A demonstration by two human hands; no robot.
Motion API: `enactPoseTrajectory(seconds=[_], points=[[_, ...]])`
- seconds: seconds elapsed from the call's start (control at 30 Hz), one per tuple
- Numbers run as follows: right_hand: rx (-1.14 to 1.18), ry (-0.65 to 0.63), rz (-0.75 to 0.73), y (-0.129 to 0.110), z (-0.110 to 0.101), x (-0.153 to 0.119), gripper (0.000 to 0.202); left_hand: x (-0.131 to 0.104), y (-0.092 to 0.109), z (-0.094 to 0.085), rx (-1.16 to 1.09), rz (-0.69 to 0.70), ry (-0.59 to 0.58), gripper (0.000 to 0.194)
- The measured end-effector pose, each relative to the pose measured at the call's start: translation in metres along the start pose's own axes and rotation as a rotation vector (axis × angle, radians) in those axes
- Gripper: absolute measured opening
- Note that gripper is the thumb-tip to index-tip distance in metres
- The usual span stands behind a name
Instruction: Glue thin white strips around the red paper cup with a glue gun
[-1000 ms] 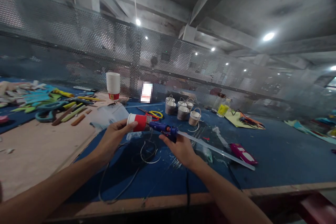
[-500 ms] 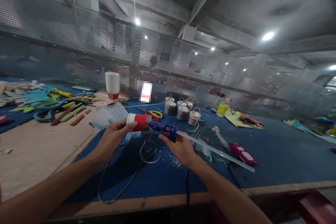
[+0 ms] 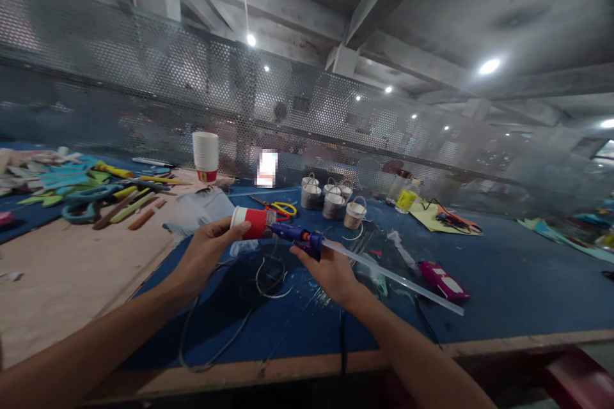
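My left hand (image 3: 211, 246) is closed around a red and white paper cup (image 3: 255, 223), held on its side above the blue table. Cord shows wrapped at the cup's base end, on the right. My right hand (image 3: 330, 268) grips a blue hot glue gun (image 3: 290, 232), its nozzle at the cord-wrapped end; I cannot tell whether it touches. A long clear glue stick (image 3: 398, 277) sticks out of the gun's back toward the lower right. Loose thin cord (image 3: 273, 294) curls on the table below the cup.
Several small cord-wrapped cups with handles (image 3: 332, 204) stand behind the gun. Yellow and red scissors (image 3: 283, 209) lie beyond the cup. A stack of paper cups (image 3: 206, 156) is at back left, near tools (image 3: 115, 198). A purple box (image 3: 442, 280) and a bottle (image 3: 407, 198) are to the right.
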State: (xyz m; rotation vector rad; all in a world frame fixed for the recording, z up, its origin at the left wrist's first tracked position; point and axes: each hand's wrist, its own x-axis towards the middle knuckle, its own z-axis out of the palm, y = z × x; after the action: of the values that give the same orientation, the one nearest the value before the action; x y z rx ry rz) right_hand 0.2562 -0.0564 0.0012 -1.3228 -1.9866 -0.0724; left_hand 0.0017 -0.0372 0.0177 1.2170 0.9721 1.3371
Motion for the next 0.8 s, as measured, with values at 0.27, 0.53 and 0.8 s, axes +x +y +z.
enactPoseTrajectory(seconds=[0.27, 0.53, 0.8], points=[[-0.044, -0.011, -0.003, -0.0037, -0.004, 0.0003, 0.04, -0.0009, 0.0018, 0.0005, -0.01, 0.001, -0.003, 0.038], [-0.037, -0.008, -0.011, -0.0009, 0.0018, -0.0022, 0.04, 0.001, 0.0013, -0.0002, 0.004, 0.012, 0.01, 0.041], [-0.039, -0.021, -0.021, -0.0031, -0.0006, -0.0025, 0.041, 0.0005, 0.0033, -0.0009, 0.017, 0.048, 0.019, 0.037]])
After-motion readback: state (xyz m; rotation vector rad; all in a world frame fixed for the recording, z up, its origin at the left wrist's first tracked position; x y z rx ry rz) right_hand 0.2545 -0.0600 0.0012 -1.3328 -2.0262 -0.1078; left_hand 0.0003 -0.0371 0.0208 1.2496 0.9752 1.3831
